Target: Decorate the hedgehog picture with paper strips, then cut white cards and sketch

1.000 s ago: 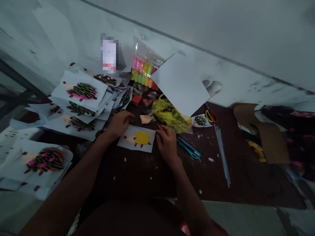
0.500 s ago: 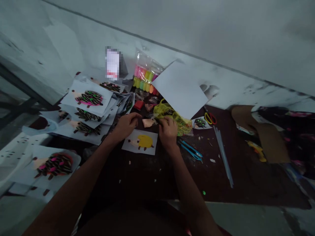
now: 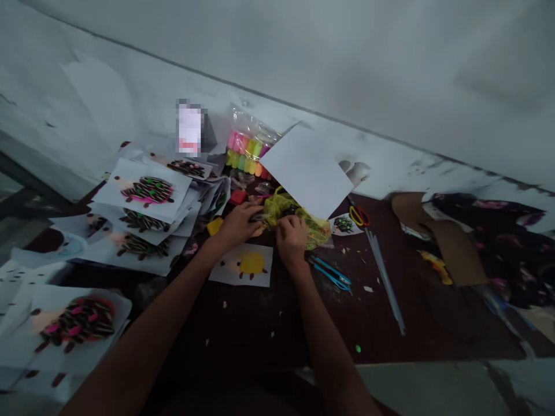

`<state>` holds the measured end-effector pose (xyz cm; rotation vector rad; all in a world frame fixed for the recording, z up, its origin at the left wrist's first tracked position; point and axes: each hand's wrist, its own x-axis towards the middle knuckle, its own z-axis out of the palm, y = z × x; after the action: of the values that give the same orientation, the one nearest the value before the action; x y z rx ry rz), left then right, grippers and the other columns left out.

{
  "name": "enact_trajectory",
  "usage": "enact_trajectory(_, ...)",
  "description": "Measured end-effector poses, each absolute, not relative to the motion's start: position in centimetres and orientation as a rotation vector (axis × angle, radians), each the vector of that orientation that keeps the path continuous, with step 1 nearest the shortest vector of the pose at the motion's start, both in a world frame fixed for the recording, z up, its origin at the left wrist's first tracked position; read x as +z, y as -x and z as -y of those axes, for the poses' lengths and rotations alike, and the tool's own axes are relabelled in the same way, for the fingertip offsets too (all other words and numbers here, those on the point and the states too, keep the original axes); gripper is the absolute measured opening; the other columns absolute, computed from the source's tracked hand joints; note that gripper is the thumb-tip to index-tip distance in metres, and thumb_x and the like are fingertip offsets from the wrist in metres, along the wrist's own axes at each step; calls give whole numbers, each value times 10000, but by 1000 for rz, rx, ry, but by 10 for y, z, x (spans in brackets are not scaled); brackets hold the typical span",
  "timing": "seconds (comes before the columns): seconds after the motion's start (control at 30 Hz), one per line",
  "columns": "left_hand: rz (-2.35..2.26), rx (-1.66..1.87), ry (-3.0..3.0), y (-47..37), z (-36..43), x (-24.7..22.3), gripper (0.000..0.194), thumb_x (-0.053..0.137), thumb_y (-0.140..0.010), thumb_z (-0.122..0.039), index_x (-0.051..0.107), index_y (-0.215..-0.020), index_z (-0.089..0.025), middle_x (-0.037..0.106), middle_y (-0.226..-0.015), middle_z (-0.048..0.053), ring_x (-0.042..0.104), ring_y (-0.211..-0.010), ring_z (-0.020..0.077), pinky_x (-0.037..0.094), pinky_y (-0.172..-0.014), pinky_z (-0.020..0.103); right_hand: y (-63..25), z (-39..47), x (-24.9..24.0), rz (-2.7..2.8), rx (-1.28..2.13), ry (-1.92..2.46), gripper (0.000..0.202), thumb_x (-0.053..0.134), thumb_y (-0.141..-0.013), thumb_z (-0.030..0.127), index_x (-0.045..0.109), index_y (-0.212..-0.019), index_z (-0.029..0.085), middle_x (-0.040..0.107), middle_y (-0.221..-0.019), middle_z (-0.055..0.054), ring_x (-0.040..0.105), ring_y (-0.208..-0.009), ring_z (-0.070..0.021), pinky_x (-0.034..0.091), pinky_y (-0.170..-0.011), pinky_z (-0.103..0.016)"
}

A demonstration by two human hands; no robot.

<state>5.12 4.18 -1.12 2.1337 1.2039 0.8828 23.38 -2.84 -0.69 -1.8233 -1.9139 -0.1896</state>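
My left hand [image 3: 240, 224] reaches over peach-coloured clay [image 3: 259, 230] and crumpled clear plastic, its fingers bent inward. What lies under those fingers is hidden. My right hand [image 3: 292, 238], fingers curled, is at the near edge of a crumpled yellow plastic bag [image 3: 274, 206] and appears to grip it. Just below and between both hands lies a white paper card [image 3: 262, 279] bearing a hedgehog shape with a yellow body, peach face and brown feet. A red block [image 3: 237, 197] and a yellow piece [image 3: 214, 226] are near my left hand.
Stacked hedgehog pictures [image 3: 150, 190] cover the left side. Behind are a bag of coloured clay [image 3: 247, 151] and a white sheet [image 3: 310, 173]. To the right lie a blue cutter [image 3: 332, 273], scissors [image 3: 359, 216], glue sticks [image 3: 385, 280], a yellow glue gun [image 3: 436, 266] and cardboard [image 3: 459, 248].
My left hand has moved right, over the peach clay, uncovering the yellow piece. My right hand stays by the yellow bag, fingers more curled. The camera view has shifted slightly.
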Motion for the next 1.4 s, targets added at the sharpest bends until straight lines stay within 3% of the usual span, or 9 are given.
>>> enact_trajectory(0.13, -1382, 755, -2132, -53, -52, -12, 237, 582, -893, -233, 785, -1008, -190, 778, -1026, 113, 700, -987, 271, 534, -899, 368, -238, 30, -16, 1874, -172, 1827, 163, 567, -957, 171, 711, -1030, 195, 660, -1034, -94, 519, -998, -258, 391, -869, -376)
enact_trajectory(0.3, -1496, 870, -1946, -31, -57, -8, 291, 549, -887, -272, 767, -1053, -174, 789, -977, 82, 704, -904, 251, 528, -838, 338, -238, 33, -20, 1818, -245, 1761, 300, 559, -947, 157, 682, -1219, 184, 652, -1197, -131, 538, -1105, -275, 423, -951, -428)
enact_trajectory(0.5, -1432, 956, -1809, -25, -57, -15, 289, 518, -853, -272, 706, -1032, -146, 755, -918, 64, 685, -858, 225, 553, -810, 333, -223, 36, -11, 2000, -107, 1611, 257, 494, -1018, 223, 748, -992, 200, 699, -972, -99, 597, -963, -226, 467, -902, -371)
enact_trajectory(0.67, -1378, 1026, -1878, -29, -56, -22, 507, 564, -812, -192, 593, -1316, -149, 715, -1199, 113, 678, -1088, 254, 558, -972, 406, -211, 37, -14, 2122, 14, 1700, 246, 526, -999, 191, 761, -1071, 201, 746, -1150, -112, 642, -1083, -240, 479, -972, -381)
enact_trajectory(0.83, -1413, 1086, -2250, -36, -39, -7, 550, 531, -856, -105, 546, -1405, -153, 507, -1516, 161, 443, -1445, 310, 372, -1214, 495, -209, 34, -12, 2204, 120, 1543, 372, 488, -973, 120, 709, -1260, 206, 693, -1328, -110, 626, -1215, -214, 482, -1033, -354)
enact_trajectory(1.0, -1132, 671, -2497, -51, -19, -10, 370, 608, -867, -164, 703, -1225, -158, 663, -1332, 160, 604, -1254, 316, 475, -1105, 486, -231, 18, 5, 1954, -63, 1811, 370, 462, -958, 103, 717, -1220, 160, 698, -1238, -150, 620, -1145, -251, 473, -1031, -386)
enact_trajectory(1.1, -1135, 510, -2495, -52, -22, -22, 326, 584, -864, -125, 752, -1139, -176, 683, -1317, 140, 644, -1195, 300, 508, -1061, 475, -243, 6, 13, 1928, -72, 2054, 399, 455, -947, 66, 672, -1277, 120, 654, -1310, -193, 605, -1169, -268, 478, -1015, -389)
enact_trajectory(1.23, -1139, 650, -2516, -45, -36, -26, 388, 534, -821, -31, 770, -1085, -191, 666, -1355, 132, 594, -1283, 296, 461, -1131, 502, -242, -3, 19, 2011, -4, 2283, 401, 414, -999, 86, 617, -1337, 155, 661, -1250, -200, 659, -1049, -258, 521, -877, -365)
enact_trajectory(1.4, -1170, 898, -2370, -36, -33, -17, 379, 528, -842, -75, 761, -1121, -183, 661, -1359, 131, 572, -1308, 288, 440, -1164, 503, -233, -6, 29, 2106, -8, 2385, 341, 452, -1033, 159, 648, -1308, 212, 655, -1218, -169, 689, -972, -234, 504, -814, -319)
